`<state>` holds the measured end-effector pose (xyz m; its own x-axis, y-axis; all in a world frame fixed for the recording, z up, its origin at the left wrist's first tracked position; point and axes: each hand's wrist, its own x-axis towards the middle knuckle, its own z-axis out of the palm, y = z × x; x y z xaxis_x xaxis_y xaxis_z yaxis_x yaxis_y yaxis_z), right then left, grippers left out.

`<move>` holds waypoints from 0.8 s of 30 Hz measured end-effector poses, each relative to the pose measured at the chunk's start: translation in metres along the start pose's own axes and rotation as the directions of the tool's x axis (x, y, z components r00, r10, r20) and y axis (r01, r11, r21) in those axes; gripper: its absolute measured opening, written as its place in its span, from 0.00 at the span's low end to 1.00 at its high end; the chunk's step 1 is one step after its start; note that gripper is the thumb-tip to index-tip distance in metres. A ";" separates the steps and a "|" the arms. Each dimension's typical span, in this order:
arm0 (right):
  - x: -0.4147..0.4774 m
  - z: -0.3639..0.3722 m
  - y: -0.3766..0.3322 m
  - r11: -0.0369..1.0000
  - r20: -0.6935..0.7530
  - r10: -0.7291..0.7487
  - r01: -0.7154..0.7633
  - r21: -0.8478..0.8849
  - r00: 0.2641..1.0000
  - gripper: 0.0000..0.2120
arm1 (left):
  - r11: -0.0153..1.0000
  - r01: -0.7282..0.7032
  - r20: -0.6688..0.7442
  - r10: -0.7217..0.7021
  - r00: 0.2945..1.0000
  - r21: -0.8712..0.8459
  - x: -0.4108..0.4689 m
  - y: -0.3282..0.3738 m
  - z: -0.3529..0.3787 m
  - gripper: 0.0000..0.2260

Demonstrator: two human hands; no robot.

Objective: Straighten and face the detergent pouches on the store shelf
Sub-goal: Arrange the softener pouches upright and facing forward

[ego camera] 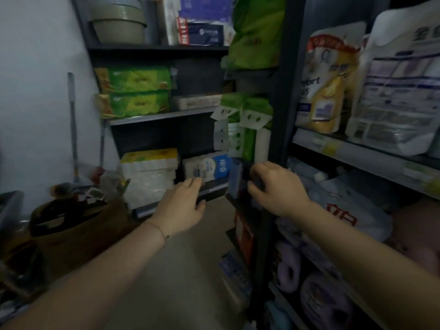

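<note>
Detergent pouches stand on the dark shelf unit at the right. A yellow and white pouch [326, 86] and a larger white and purple pouch [400, 91] sit upright on the upper shelf. Below lies a white pouch with red characters [345, 210], and purple pouches [321, 296] fill the shelves under it. My right hand [276, 186] is at the shelf's end post, fingers and thumb curled round a dark blue hanging packet [238, 179]. My left hand [183, 203] hovers in the aisle with loosely curled fingers, holding nothing. The picture is blurred.
Green and white hanging packets [245, 125] cluster on the end post above my right hand. The back shelving [162, 115] holds green tissue packs, toilet rolls and a blue and white pack. A brown bag [78, 225] and clutter stand on the floor at left.
</note>
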<state>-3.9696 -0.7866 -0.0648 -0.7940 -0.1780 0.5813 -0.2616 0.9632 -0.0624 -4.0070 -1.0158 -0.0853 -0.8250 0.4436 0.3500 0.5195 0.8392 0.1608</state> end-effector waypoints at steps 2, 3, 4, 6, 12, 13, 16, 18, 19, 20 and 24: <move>0.001 -0.013 0.019 0.997 -0.015 0.055 -0.056 -0.057 0.998 0.10 | 0.998 -0.056 -0.009 0.056 0.998 -0.022 0.024 0.005 0.001 0.15; 0.001 -0.020 0.029 0.994 -0.026 0.078 -0.080 -0.078 0.997 0.10 | 0.996 -0.086 -0.020 0.085 0.996 -0.039 0.037 0.009 0.002 0.14; 0.003 -0.026 0.038 0.990 -0.037 0.101 -0.105 -0.096 0.994 0.10 | 0.992 -0.117 -0.027 0.116 0.993 -0.055 0.048 0.013 0.004 0.14; 0.006 -0.039 0.057 0.979 -0.047 0.143 -0.149 -0.142 0.989 0.11 | 0.979 -0.183 -0.041 0.180 0.983 -0.089 0.072 0.026 0.007 0.14; 0.018 -0.065 0.112 0.939 -0.200 0.120 -0.177 -0.296 0.972 0.09 | 0.919 -0.353 -0.089 0.342 0.935 -0.178 0.136 0.083 0.016 0.15; 0.021 -0.069 0.120 0.928 -0.232 0.112 -0.185 -0.323 0.966 0.10 | 0.906 -0.387 -0.101 0.375 0.922 -0.173 0.146 0.093 0.015 0.16; 0.022 -0.081 0.138 0.869 -0.326 0.095 -0.238 -0.434 0.941 0.15 | 0.855 -0.486 -0.161 0.462 0.872 -0.179 0.182 0.125 0.015 0.15; 0.019 -0.089 0.149 0.801 -0.380 0.086 -0.291 -0.523 0.921 0.14 | 0.816 -0.556 -0.216 0.521 0.826 -0.158 0.206 0.148 0.018 0.16; 0.017 -0.093 0.153 0.770 -0.401 0.084 -0.315 -0.555 0.912 0.14 | 0.796 -0.588 -0.242 0.548 0.801 -0.147 0.217 0.160 0.020 0.17; 0.015 -0.096 0.157 0.747 -0.415 0.088 -0.335 -0.575 0.906 0.15 | 0.773 -0.618 -0.268 0.570 0.776 -0.144 0.226 0.173 0.021 0.18; 0.002 -0.103 0.167 0.695 -0.426 0.133 -0.391 -0.604 0.895 0.20 | 0.652 -0.726 -0.355 0.639 0.682 -0.220 0.251 0.220 0.026 0.13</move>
<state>-3.9589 -0.6052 0.0096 -0.5114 0.0544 0.8576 0.4599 0.8604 0.2196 -4.1053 -0.7119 0.0143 -0.1518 0.7275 0.6691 0.9863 0.1559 0.0543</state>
